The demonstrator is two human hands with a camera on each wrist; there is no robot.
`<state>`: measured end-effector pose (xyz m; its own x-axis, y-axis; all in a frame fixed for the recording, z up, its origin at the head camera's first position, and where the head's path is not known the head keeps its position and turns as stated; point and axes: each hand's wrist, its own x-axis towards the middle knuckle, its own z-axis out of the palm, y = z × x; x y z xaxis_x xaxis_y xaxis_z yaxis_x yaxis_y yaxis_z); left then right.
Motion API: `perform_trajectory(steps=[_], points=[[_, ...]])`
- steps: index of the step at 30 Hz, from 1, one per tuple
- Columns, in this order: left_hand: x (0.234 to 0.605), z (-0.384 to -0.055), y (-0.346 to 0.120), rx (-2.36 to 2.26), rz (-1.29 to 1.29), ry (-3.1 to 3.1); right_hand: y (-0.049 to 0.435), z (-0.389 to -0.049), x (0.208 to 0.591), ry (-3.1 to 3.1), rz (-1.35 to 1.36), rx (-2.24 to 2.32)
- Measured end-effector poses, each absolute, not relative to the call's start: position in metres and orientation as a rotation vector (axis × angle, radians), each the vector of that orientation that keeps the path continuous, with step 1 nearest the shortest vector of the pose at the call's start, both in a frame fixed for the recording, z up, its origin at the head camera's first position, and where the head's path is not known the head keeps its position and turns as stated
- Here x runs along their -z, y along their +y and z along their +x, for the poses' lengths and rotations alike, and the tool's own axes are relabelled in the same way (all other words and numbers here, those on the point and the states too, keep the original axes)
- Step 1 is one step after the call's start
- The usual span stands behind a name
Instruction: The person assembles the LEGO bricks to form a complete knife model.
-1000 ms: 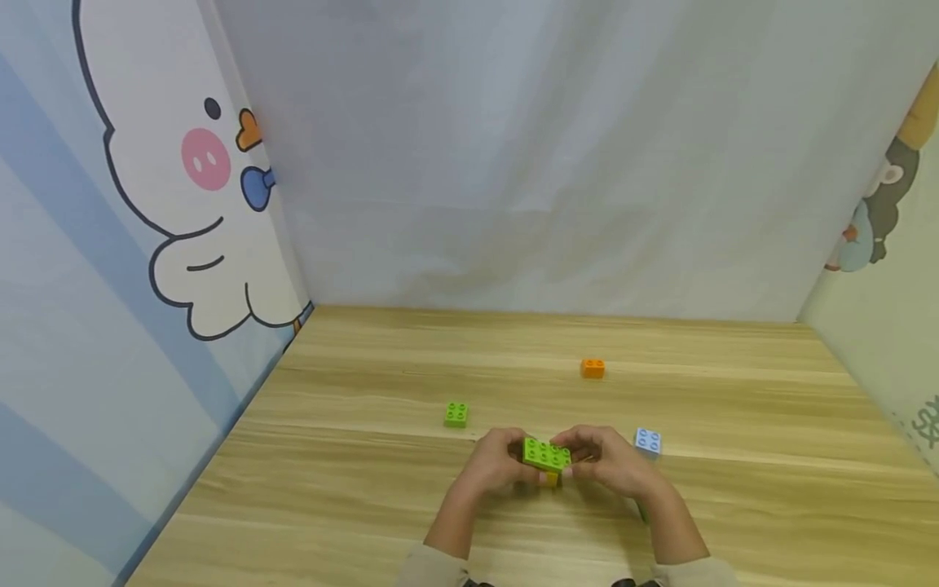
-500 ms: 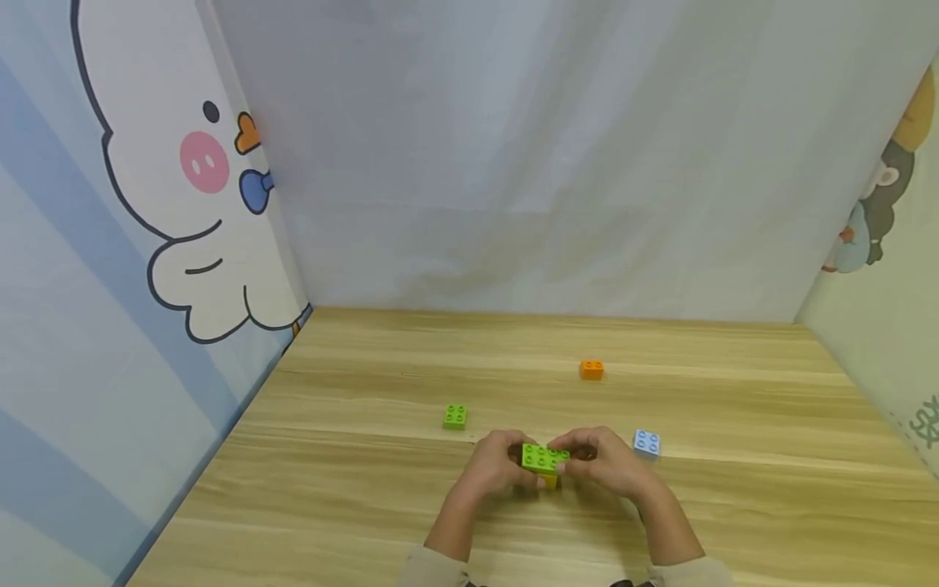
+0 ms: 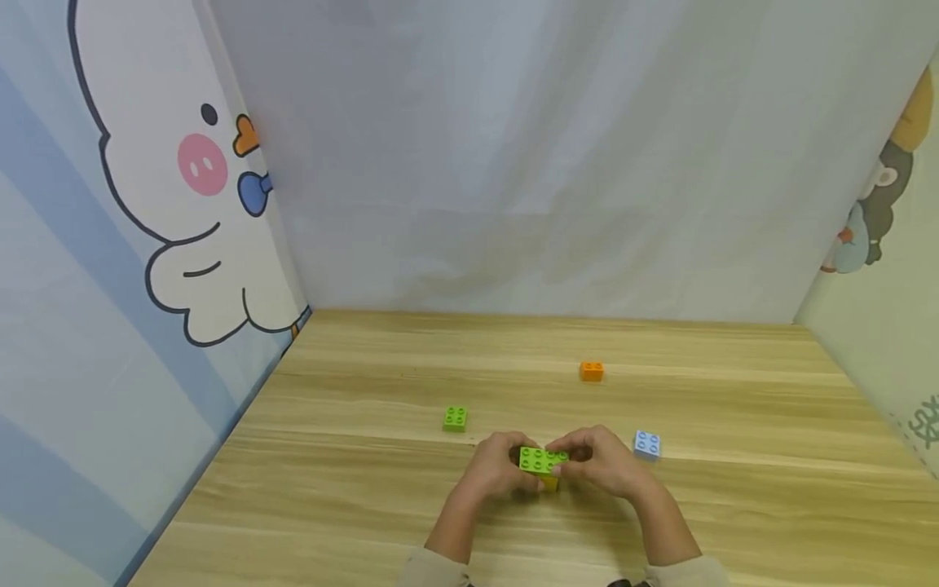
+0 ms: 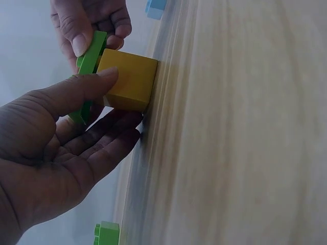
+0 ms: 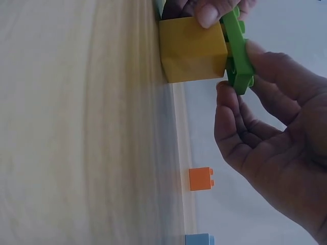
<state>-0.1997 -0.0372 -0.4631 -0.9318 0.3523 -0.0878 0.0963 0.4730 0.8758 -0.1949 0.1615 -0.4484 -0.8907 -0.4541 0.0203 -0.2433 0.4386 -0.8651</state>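
In the head view, a bright green studded plate brick (image 3: 539, 461) sits over a yellow block (image 3: 550, 483), near the table's front. My left hand (image 3: 496, 467) grips the yellow block, its thumb against one face in the left wrist view. At the other end, my right hand (image 3: 603, 463) pinches the green brick between thumb and fingers. The right wrist view has the green brick (image 5: 238, 53) slightly tilted against the yellow block (image 5: 194, 50), with a narrow gap showing at one side. The block's base appears to rest on the table.
On the wooden table (image 3: 352, 489), a small green brick (image 3: 455, 419) lies beyond my left hand. An orange brick (image 3: 591, 372) stands farther back, and a light blue brick (image 3: 647, 444) lies right of my right hand. A pale curtain (image 3: 513, 163) hangs behind.
The green brick has turned a little and sits more level over the yellow block. My right thumb has shifted left onto its near edge; both hands stay in about the same place.
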Motion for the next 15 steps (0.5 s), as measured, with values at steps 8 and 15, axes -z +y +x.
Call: perform_trajectory(steps=[8,15], points=[[0.4643,-0.2003,-0.0361,-1.439,0.394,2.465,0.1633,-0.1954,0.4470,2.478,-0.598,1.406],[0.4632,-0.2008,-0.0345,-1.434,0.404,2.456,0.1642,-0.1947,0.4475,2.503,-0.586,1.402]])
